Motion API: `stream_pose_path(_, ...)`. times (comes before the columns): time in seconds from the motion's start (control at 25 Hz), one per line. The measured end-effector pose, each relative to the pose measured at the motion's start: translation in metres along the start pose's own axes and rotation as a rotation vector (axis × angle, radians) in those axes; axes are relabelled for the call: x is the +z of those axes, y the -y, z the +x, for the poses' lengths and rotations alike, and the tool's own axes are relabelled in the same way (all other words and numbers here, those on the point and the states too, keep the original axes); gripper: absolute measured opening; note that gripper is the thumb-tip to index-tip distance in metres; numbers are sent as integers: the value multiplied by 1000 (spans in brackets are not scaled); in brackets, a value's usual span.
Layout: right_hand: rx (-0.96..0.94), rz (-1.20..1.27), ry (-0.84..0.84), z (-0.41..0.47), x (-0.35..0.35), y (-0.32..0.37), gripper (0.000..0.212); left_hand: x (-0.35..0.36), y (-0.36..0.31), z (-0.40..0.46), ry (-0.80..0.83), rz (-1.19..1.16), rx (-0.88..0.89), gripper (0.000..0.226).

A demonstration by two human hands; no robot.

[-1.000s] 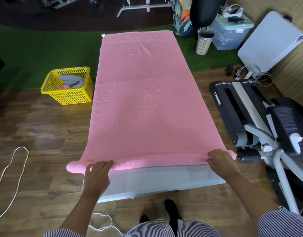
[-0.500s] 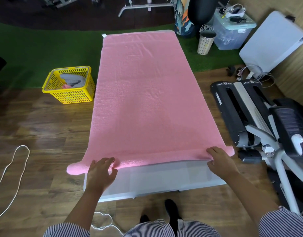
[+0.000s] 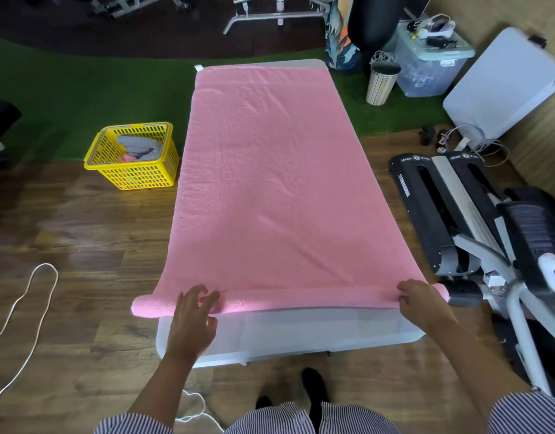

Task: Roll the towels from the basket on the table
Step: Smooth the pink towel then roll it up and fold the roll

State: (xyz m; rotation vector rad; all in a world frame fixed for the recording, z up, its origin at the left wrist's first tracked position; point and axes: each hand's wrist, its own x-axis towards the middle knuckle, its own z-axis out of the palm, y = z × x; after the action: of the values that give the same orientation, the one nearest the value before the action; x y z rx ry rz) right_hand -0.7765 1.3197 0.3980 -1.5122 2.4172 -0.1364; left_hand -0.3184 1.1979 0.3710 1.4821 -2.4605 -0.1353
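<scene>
A pink towel [image 3: 276, 189] lies spread flat along the white counter [image 3: 301, 333], covering nearly all of it. Its near edge is turned up into a thin roll [image 3: 301, 300] that runs across the counter's width, both ends poking just past the counter's sides. A bare strip of counter shows between the roll and the person.

The left hand [image 3: 191, 321] rests on the roll near its left end, fingers spread and lightly bent over it, thumb out to the side; this grip is released, pressing rather than pinching. The right hand [image 3: 421, 300] sits at the roll's right end with its fingers curled onto the fabric, a grip grasping the roll. Both forearms reach in from striped sleeves at the bottom edge.

On the wooden floor just left of the counter stands a yellow basket [image 3: 135, 173] holding a grey towel [image 3: 138, 145] with a bit of pink cloth beside it. A white cord [image 3: 29, 292] loops over the floor further left. To the right of the counter lies a black and white exercise machine [image 3: 457, 208]. Beyond the counter's far right corner, on green turf, stand a striped bin [image 3: 381, 86] and a clear box [image 3: 426, 67].
</scene>
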Motion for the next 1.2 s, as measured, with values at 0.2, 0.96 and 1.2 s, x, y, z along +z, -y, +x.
stream_pose_path(0.2, -3, 17, 11, -1, 3, 4, 22, -19, 28, -10, -107, 84, -168, 44)
stream_pose_path(0.96, -120, -8, -144, -14, 6, 0, 30, -28, 34, -10, -109, 110, -80, 38)
stream_pose_path(1.2, -164, -36, -162, -10, 5, 4, 24, -32, 38, -10, -160, 106, -92, 35)
